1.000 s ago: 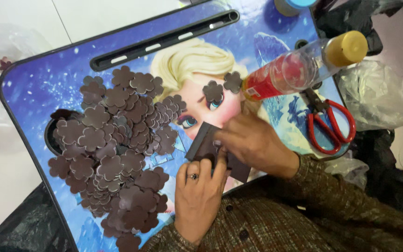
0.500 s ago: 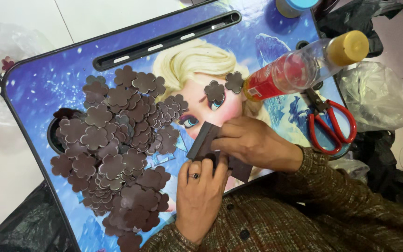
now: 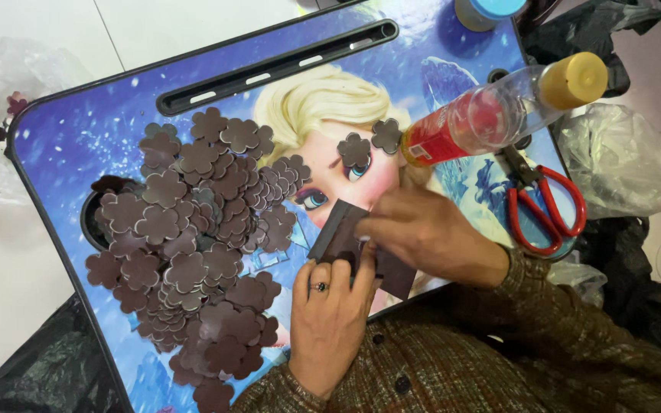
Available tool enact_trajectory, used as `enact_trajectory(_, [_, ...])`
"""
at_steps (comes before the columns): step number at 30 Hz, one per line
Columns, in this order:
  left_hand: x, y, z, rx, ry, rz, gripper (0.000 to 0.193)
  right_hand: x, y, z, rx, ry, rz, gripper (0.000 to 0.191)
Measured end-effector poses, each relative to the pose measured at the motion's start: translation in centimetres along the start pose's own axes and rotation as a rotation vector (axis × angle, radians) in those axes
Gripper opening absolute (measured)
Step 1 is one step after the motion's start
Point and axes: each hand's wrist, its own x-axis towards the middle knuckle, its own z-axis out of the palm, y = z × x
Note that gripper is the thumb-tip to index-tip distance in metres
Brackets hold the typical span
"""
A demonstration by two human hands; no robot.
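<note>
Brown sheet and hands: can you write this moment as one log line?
left hand: holds brown sheet | right hand: on sheet | flower cutouts: piled on tray | scissors: idle

Two hands counted: left hand [image 3: 332,321], right hand [image 3: 430,233]. One dark brown sheet [image 3: 340,233] held. Flower cutouts [image 3: 185,252] heaped, too many for exact count; two more set apart. One bottle [image 3: 499,115], one pair red scissors [image 3: 548,203], one ring [image 3: 318,287].

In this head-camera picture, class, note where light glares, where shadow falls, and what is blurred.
Head view: soft even light; faint glare on the clear bottle and the glossy tray table; the right hand is slightly motion-blurred over the dark foam sheet; the left hand and brown flower cutouts look sharp; corners darken.
</note>
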Motion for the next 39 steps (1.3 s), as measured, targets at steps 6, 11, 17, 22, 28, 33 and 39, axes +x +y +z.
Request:
enact_trajectory(6, [0.1,0.1,0.0,-0.031,0.003,-0.014,0.05,-0.4,-0.5,0.5,-0.008,0.032,0.064,0.022])
enact_trajectory(11, [0.0,0.0,0.2,-0.034,0.01,-0.019,0.05,-1.0,-0.2,0.9,-0.088,0.076,0.133,0.024])
enact_trajectory(17, [0.2,0.1,0.1,-0.038,0.033,-0.043,0.049,-3.0,-2.3,1.3,-0.046,0.148,0.196,0.02])
enact_trajectory(22, [0.7,-0.1,-0.2,-0.135,0.031,-0.075,0.042,-5.6,-3.7,0.8,0.105,0.065,0.327,0.016])
enact_trajectory(28, [2.4,-1.1,-0.3,-0.226,0.098,-0.163,0.029,-5.6,-4.2,1.9,0.198,0.163,0.347,0.024])
enact_trajectory(33, [3.4,-2.1,-0.4,-0.211,0.043,-0.173,0.042,-4.5,-3.8,2.4,0.022,0.205,0.305,0.021])
enact_trajectory(39, [2.5,-1.9,-1.4,-0.21,0.063,-0.206,0.03,-3.3,-3.3,2.6,0.058,0.278,0.408,0.016])
